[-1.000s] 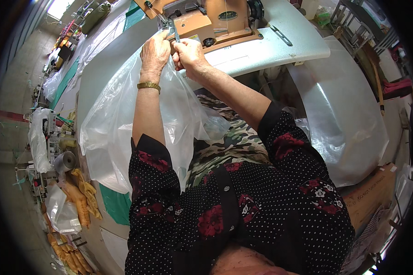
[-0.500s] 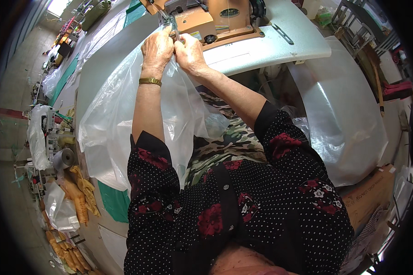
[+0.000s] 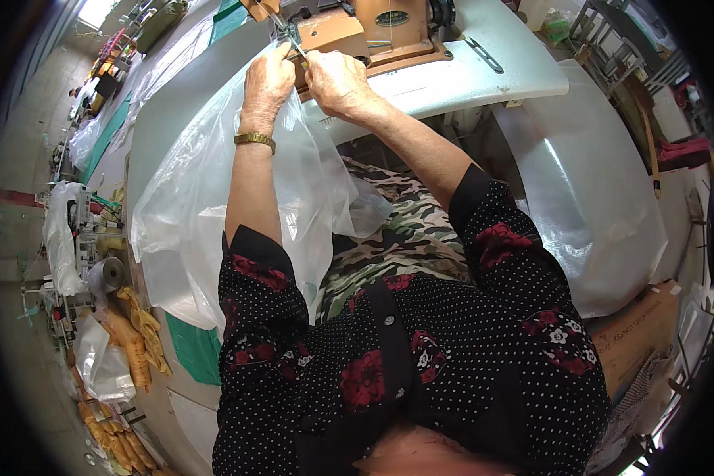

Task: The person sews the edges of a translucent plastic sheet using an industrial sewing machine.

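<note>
A tan sewing machine (image 3: 397, 32) stands on a pale table (image 3: 444, 87) at the top of the view. Clear plastic sheeting (image 3: 206, 198) runs from its needle area down over the table's left edge and onto my lap. My left hand (image 3: 266, 87) is closed on the upper edge of the sheeting, its fingertips close to the machine's metal foot. Beside it my right hand (image 3: 337, 86) has its fingers curled at the front of the machine, against a thin metal part. What those fingers grip is hidden. Small metal thread snips (image 3: 484, 55) lie right of the machine.
More clear plastic (image 3: 595, 198) hangs at the table's right side. Below it stands a cardboard box (image 3: 639, 321). On the left are a roll (image 3: 107, 275), yellow-orange bundles (image 3: 127, 341) and green fabric (image 3: 192, 349). A dark stool-like frame (image 3: 627, 40) stands at the far right.
My right hand has shifted slightly up and right, its back turned more upward, away from the sheeting's edge. The left hand stays near the foot, holding the sheeting.
</note>
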A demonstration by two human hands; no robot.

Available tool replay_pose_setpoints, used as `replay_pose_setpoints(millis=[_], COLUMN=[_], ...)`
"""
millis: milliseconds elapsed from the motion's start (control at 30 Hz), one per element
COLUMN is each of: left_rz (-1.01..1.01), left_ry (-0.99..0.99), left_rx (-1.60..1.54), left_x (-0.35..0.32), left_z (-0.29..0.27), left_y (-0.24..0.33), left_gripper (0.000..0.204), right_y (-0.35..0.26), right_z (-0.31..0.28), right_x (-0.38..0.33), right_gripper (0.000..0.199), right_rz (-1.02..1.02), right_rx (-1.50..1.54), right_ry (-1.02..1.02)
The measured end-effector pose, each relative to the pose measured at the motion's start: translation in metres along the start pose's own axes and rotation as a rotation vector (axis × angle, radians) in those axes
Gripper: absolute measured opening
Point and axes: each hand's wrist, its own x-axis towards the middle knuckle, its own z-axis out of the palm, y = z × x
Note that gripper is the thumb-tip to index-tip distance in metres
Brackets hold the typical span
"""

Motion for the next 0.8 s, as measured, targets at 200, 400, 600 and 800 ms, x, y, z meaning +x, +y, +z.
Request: replay_pose_setpoints(millis=[200,400,600,800], left_rz=[0.026,-0.138,-0.101,-0.337], left_ry=[0.09,0.1,0.398,0.336], left_rx=[-0.141,-0.483,-0.579,-1.014], left_x=[-0.005,-0.006,-0.015,-0.016], left_z=[0.01,0.023,0.042,0.039], left_y=[-0.01,0.001,0.003,0.017], left_gripper=[0.032,0.022,0.017,0.013], right_y=[0.004,0.007,0.016,0.047], right_z=[-0.015,-0.033,-0.04,-0.025], right_x=[0.006,0.029,0.027,0.018], right_gripper=[0.016,0.01,0.009,0.022], right_rz=[-0.185,-0.598,-0.575,-0.461], right_rx=[-0.175,-0.454,-0.473,-0.329], right_ry=[-0.022,0.049,0.019,0.096])
